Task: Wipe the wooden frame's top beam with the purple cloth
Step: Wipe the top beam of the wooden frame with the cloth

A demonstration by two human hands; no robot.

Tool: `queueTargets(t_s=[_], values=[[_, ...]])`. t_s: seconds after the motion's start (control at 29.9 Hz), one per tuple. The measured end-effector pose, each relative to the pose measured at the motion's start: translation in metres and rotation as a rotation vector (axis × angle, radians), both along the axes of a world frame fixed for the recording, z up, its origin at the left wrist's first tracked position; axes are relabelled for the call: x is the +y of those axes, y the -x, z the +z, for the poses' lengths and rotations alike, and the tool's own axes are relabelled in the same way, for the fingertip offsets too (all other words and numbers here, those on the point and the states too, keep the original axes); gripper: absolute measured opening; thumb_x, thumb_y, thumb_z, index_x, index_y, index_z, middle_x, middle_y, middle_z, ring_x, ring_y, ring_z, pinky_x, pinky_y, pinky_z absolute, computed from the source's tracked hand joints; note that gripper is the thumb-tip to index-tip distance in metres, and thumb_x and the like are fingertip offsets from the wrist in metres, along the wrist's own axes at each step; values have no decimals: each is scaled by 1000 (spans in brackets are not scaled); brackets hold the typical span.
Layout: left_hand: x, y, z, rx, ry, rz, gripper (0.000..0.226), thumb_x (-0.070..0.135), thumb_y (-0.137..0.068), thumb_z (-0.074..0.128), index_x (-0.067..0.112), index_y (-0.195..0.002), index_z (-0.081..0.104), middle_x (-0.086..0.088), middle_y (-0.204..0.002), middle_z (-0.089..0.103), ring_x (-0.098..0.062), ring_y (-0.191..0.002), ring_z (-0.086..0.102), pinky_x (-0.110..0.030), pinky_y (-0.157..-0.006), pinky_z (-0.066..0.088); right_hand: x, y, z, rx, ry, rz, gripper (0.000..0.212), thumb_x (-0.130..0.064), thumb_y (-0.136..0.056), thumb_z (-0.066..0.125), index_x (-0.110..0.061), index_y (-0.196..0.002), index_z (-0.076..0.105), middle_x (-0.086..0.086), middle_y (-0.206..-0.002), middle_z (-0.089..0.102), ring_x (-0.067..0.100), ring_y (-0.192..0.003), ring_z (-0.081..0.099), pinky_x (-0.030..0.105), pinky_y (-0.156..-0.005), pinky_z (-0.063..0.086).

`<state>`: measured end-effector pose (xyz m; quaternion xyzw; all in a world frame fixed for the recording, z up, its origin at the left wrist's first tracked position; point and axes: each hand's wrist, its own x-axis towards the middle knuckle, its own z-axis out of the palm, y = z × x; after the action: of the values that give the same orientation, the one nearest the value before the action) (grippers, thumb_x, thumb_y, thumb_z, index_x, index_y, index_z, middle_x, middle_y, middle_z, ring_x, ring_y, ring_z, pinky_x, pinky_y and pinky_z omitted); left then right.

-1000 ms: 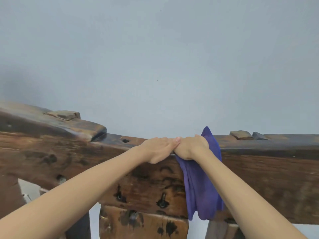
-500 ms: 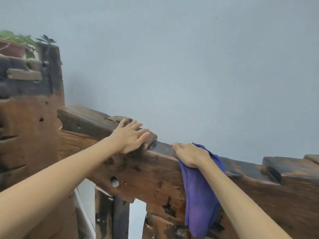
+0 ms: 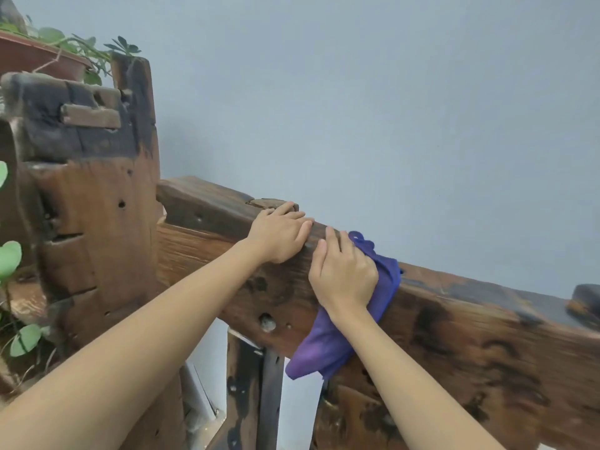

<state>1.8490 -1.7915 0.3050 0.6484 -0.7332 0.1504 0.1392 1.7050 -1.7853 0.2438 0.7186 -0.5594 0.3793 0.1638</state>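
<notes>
The dark, weathered wooden top beam (image 3: 461, 306) slants from upper left down to the right across the head view. A purple cloth (image 3: 328, 345) is draped over the beam, its tail hanging down the front face. My right hand (image 3: 344, 274) lies flat on the cloth and presses it against the beam's top and front. My left hand (image 3: 279, 232) rests palm down on the beam just to the left, fingers spread, almost touching the right hand's fingertips. It holds nothing.
A tall wooden post (image 3: 94, 196) rises at the left end of the beam, with a potted plant (image 3: 42, 56) on top and green leaves (image 3: 9, 258) at the left edge. A grey wall (image 3: 389, 108) stands behind. An upright (image 3: 253, 394) runs below the beam.
The view has swung left and closer. My right hand has slid the cloth leftward up the beam toward my left hand, which stays on the raised part.
</notes>
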Motion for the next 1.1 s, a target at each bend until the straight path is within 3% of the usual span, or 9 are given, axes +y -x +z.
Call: queueTargets(t_s=[0.13,0.27,0.47,0.54,0.64,0.8,0.87,1.0,1.1], values=[[0,0,-3,-10,61,13,52,35,-108,16,25,-142,54,7,-153,49,-18,-151,24,-43,-117,26,-3,8,-22,94,200,103,46,-29,-95,48,-15,-136,63,4,-136,66,24,-129,60,40,-94,50],[-1,7,-14,28,166,91,49,34,-104,23,23,-131,63,2,-143,60,-21,-146,35,-45,-110,32,2,25,-44,291,312,162,59,-23,-93,47,-12,-151,47,5,-157,46,26,-147,40,38,-113,38],[9,82,-19,64,27,350,56,45,-99,28,6,-128,56,-26,-139,55,-41,-136,39,-51,-110,27,5,93,-100,791,178,347,72,-21,-90,50,-17,-159,31,7,-168,22,25,-156,16,41,-127,1],[14,113,-33,29,30,286,63,52,-96,27,6,-126,59,-32,-137,53,-46,-132,41,-57,-113,22,10,121,-121,906,106,391,75,-24,-89,52,-19,-160,28,5,-169,19,21,-155,18,38,-125,12],[22,152,-58,69,102,56,63,50,-96,19,11,-103,67,-20,-115,69,-37,-116,57,-59,-111,21,17,168,-138,991,42,417,75,-29,-88,54,-24,-159,31,-1,-168,22,15,-149,34,33,-108,42],[22,197,-54,186,115,-23,50,50,-97,31,13,-89,64,-11,-97,70,-34,-97,63,-44,-84,39,19,256,-129,1216,141,399,64,-32,-96,43,-25,-159,31,-1,-167,26,19,-151,29,40,-119,22],[13,213,-49,225,115,-136,45,45,-100,34,11,-88,60,-11,-96,65,-36,-97,61,-41,-76,38,20,291,-121,1238,140,405,61,-31,-100,40,-26,-160,28,-2,-168,23,20,-153,26,42,-121,27],[8,263,-39,270,-51,-408,53,54,-97,23,17,-105,60,-9,-107,62,-32,-110,57,-45,-90,47,24,352,-103,1240,92,386,58,-30,-102,36,-31,-159,28,-7,-168,21,18,-154,24,44,-118,34],[10,312,-37,191,-134,-544,66,58,-93,8,21,-125,53,-4,-132,57,-29,-125,49,-49,-101,43,31,403,-77,1245,132,362,58,-27,-98,38,-35,-156,36,-10,-165,29,16,-152,30,43,-118,33]])
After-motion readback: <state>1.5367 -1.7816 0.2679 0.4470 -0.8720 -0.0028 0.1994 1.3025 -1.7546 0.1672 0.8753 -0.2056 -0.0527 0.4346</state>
